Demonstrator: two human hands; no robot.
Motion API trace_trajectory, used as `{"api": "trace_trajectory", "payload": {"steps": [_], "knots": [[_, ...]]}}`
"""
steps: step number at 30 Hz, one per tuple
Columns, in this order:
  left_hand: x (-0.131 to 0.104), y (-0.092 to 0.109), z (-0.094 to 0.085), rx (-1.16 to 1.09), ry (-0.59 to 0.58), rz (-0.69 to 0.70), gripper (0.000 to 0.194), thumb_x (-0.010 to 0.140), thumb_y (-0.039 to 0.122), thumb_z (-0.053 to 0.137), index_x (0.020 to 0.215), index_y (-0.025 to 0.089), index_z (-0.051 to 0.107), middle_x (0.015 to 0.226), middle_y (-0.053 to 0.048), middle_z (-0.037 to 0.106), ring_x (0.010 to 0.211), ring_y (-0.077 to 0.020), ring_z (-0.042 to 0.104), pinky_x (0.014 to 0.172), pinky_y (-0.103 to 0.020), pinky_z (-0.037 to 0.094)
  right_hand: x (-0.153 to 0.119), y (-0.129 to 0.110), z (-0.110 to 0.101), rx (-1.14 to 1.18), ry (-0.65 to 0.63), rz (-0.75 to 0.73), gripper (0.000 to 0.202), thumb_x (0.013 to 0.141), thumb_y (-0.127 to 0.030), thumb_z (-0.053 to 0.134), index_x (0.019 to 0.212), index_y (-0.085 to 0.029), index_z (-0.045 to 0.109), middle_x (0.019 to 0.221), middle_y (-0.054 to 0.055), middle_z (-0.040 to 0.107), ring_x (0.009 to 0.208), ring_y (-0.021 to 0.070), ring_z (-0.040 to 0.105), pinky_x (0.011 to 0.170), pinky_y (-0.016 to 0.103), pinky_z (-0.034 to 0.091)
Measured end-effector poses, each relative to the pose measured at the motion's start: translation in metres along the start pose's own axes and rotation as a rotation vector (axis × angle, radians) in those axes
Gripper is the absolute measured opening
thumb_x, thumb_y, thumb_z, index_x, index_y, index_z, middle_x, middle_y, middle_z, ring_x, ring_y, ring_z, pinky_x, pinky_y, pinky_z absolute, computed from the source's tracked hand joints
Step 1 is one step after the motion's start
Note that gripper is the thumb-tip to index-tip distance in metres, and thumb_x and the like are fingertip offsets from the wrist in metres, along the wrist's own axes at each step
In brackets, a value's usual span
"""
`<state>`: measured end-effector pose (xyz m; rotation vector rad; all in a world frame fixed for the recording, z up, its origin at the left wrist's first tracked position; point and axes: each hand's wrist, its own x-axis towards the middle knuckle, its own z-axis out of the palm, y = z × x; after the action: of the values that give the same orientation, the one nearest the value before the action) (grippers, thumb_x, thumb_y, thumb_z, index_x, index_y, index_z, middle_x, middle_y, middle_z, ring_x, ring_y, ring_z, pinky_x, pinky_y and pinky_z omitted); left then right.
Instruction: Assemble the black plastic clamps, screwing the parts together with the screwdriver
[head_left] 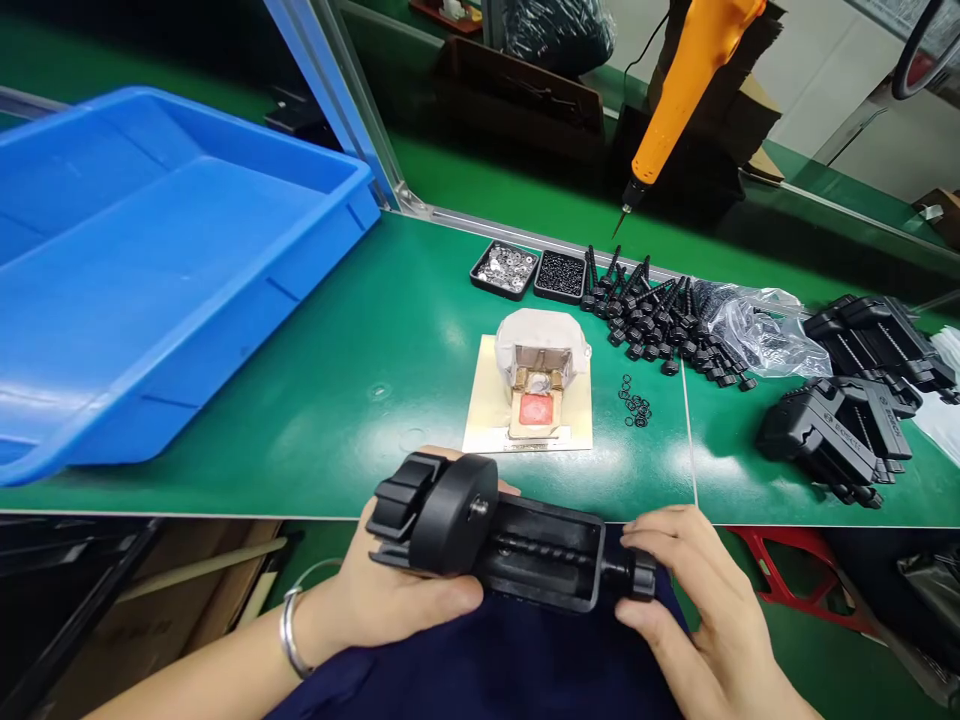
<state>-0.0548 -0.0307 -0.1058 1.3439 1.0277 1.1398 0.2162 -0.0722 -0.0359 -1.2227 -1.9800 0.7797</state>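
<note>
Left hand [379, 595] clamped round a black plastic screw-threaded holder [517, 545]; right hand [712, 600] pinching its black end knob [643, 577], in front of a white block fixture [551, 335]. Probably stiff, light, smooth; best held by body and knob. Beyond the fixture, square black trays [491, 287] hold silver pieces [508, 267] and tiny black pieces [562, 272].
</note>
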Motion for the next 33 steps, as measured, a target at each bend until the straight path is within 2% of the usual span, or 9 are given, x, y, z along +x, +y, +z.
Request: {"api": "trace_trajectory", "payload": {"steps": [4, 8, 12, 15, 19, 23, 27, 31, 33], "knots": [[-0.002, -0.002, -0.002, -0.014, -0.045, 0.112, 0.054, 0.068, 0.052, 0.083, 0.108, 0.022, 0.062, 0.095, -0.009, 0.075, 0.08, -0.0302, 0.072, 0.071, -0.038, 0.061, -0.005, 0.005, 0.008, 0.031, 0.043, 0.01, 0.039, 0.099, -0.053, 0.058, 0.121, -0.02, 0.055, 0.111, 0.012, 0.058, 0.101, 0.0254, 0.059, 0.084, 0.035, 0.052], [-0.001, -0.002, -0.001, -0.03, -0.093, 0.159, 0.051, 0.074, 0.048, 0.082, 0.113, 0.023, 0.06, 0.099, -0.007, 0.074, 0.083, -0.0272, 0.072, 0.074, -0.035, 0.061, -0.006, 0.006, 0.012, 0.074, 0.028, 0.028, 0.024, 0.104, -0.04, 0.053, 0.119, -0.021, 0.055, 0.107, 0.01, 0.059, 0.099, 0.0238, 0.058, 0.084, 0.036, 0.05], [0.002, 0.001, 0.0, -0.016, -0.115, 0.176, 0.051, 0.079, 0.054, 0.077, 0.116, 0.024, 0.057, 0.1, -0.006, 0.072, 0.083, -0.0262, 0.073, 0.074, -0.034, 0.062, -0.004, 0.003, 0.01, 0.075, 0.017, 0.022, 0.036, 0.102, -0.053, 0.052, 0.115, -0.02, 0.056, 0.102, 0.01, 0.058, 0.096, 0.0254, 0.057, 0.08, 0.037, 0.05], [0.006, 0.008, 0.0, 0.097, -0.103, 0.209, 0.049, 0.08, 0.06, 0.073, 0.114, 0.027, 0.058, 0.098, -0.005, 0.072, 0.082, -0.0249, 0.073, 0.073, -0.032, 0.063, -0.002, 0.001, 0.008, 0.053, 0.006, -0.021, 0.015, 0.106, -0.032, 0.048, 0.112, -0.02, 0.055, 0.103, 0.009, 0.057, 0.099, 0.024, 0.056, 0.084, 0.037, 0.049], [0.009, 0.016, 0.001, 0.123, -0.117, 0.218, 0.046, 0.084, 0.064, 0.067, 0.113, 0.03, 0.057, 0.094, -0.002, 0.072, 0.078, -0.0233, 0.074, 0.068, -0.031, 0.065, -0.001, 0.0, 0.009, 0.056, -0.005, 0.012, 0.033, 0.102, -0.049, 0.056, 0.118, -0.019, 0.052, 0.108, 0.009, 0.056, 0.101, 0.0242, 0.055, 0.085, 0.036, 0.048], [0.007, 0.015, 0.001, 0.13, -0.128, 0.22, 0.048, 0.081, 0.063, 0.071, 0.113, 0.03, 0.058, 0.098, -0.003, 0.071, 0.081, -0.0241, 0.075, 0.071, -0.032, 0.065, 0.001, -0.001, 0.01, 0.099, -0.019, -0.014, 0.015, 0.107, -0.031, 0.045, 0.112, -0.019, 0.052, 0.102, 0.007, 0.054, 0.098, 0.0203, 0.053, 0.084, 0.033, 0.046], [0.003, 0.01, 0.0, 0.122, -0.112, 0.223, 0.048, 0.081, 0.062, 0.071, 0.113, 0.029, 0.059, 0.097, -0.003, 0.071, 0.082, -0.0228, 0.075, 0.072, -0.03, 0.064, 0.001, 0.0, 0.009, 0.094, -0.04, 0.006, 0.045, 0.103, -0.058, 0.045, 0.121, -0.018, 0.051, 0.11, 0.009, 0.054, 0.103, 0.0228, 0.053, 0.087, 0.035, 0.047], [0.004, 0.01, 0.0, 0.13, -0.096, 0.226, 0.05, 0.079, 0.062, 0.073, 0.113, 0.027, 0.06, 0.099, -0.003, 0.07, 0.083, -0.0208, 0.074, 0.074, -0.027, 0.064, 0.001, 0.0, 0.009, 0.111, -0.038, 0.008, 0.017, 0.108, -0.033, 0.046, 0.116, -0.02, 0.052, 0.106, 0.007, 0.055, 0.1, 0.0206, 0.054, 0.087, 0.033, 0.046], [0.005, 0.012, 0.0, 0.172, -0.091, 0.219, 0.049, 0.079, 0.066, 0.07, 0.111, 0.03, 0.06, 0.098, -0.002, 0.07, 0.082, -0.0204, 0.075, 0.074, -0.027, 0.064, 0.002, -0.001, 0.009, 0.064, -0.018, 0.021, 0.027, 0.105, -0.039, 0.053, 0.123, -0.02, 0.049, 0.112, 0.009, 0.054, 0.105, 0.0212, 0.054, 0.088, 0.032, 0.047]]}}
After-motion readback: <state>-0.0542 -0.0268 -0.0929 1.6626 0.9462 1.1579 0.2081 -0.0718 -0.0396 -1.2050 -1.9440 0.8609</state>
